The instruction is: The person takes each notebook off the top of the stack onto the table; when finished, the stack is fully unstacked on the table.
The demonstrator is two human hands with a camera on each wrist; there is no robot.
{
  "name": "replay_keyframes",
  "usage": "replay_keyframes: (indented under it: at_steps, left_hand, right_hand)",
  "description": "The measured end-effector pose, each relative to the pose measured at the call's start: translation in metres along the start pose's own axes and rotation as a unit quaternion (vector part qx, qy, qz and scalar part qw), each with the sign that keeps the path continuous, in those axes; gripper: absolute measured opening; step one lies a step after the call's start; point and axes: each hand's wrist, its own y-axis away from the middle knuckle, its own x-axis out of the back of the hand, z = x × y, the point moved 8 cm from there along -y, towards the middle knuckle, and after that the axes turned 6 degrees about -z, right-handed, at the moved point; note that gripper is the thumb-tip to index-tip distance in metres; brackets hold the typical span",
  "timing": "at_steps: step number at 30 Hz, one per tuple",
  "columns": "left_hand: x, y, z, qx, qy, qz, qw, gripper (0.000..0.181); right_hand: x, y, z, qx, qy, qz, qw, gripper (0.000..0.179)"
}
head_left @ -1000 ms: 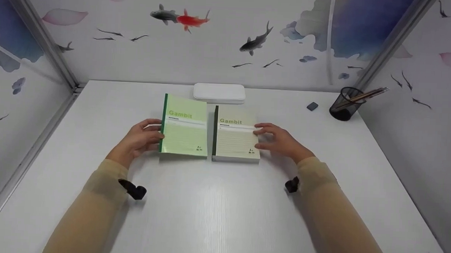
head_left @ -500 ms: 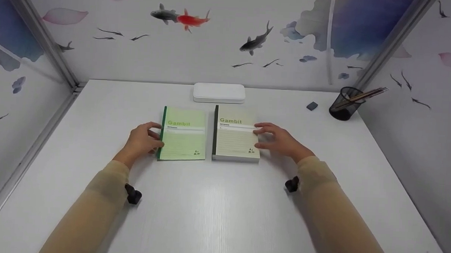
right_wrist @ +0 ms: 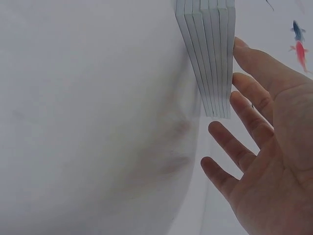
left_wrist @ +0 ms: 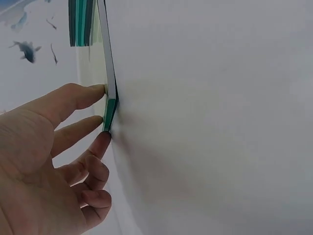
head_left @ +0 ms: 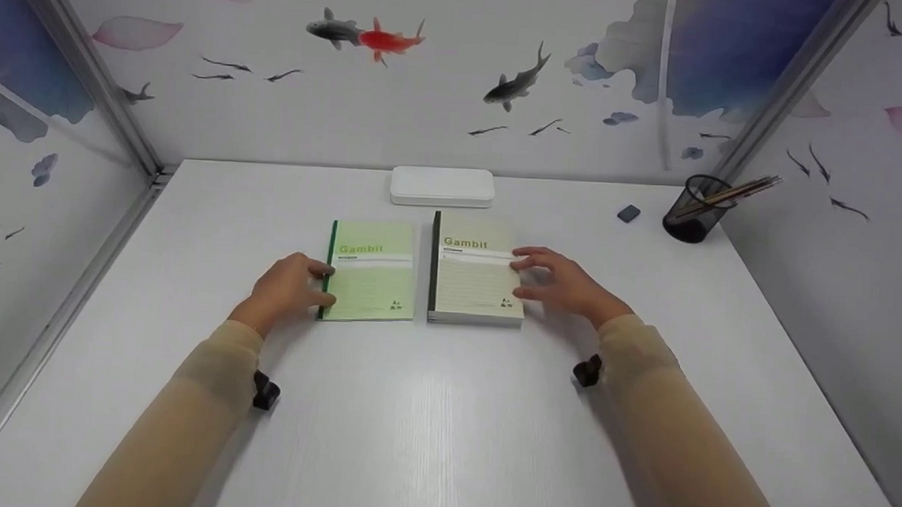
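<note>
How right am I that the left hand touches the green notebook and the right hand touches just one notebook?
Not quite: the right hand touches a stack of several notebooks, as the right wrist view shows. The left hand does touch the green notebook.

Through the head view I can read "Gambit" on the green notebook (head_left: 371,281) and "Gambit" again on the cream notebook (head_left: 474,280). Under each word, a tiny dark line defeats me; at each lower right I make out an "A", the marks around it blurred.
</note>
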Motion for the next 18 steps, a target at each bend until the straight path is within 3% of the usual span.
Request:
replay_keyframes:
  at_steps: [3,6,10,14,18]
  left_hand:
    - [-0.002,0.001,0.002,-0.002,-0.013,0.010,0.9999,0.062]
    - [-0.005,0.001,0.013,-0.020,-0.014,0.041,0.9988,0.062]
    - [-0.015,-0.001,0.038,-0.062,0.060,0.070,0.9938,0.052]
    - [-0.035,-0.005,0.066,-0.086,0.150,0.044,0.9840,0.038]
    - [-0.054,-0.013,0.091,-0.082,0.204,-0.002,0.9756,0.033]
  right_hand:
    - [-0.002,0.000,0.002,-0.006,0.002,-0.004,1.0000,0.047]
    - [-0.003,-0.001,0.000,-0.002,0.005,-0.007,1.0000,0.049]
    - [0.000,-0.001,-0.002,0.000,0.005,-0.002,1.0000,0.050]
    - [0.002,0.000,-0.002,0.001,0.002,0.004,1.0000,0.048]
    - [0.000,0.001,0.001,0.007,-0.009,0.007,0.9999,0.048]
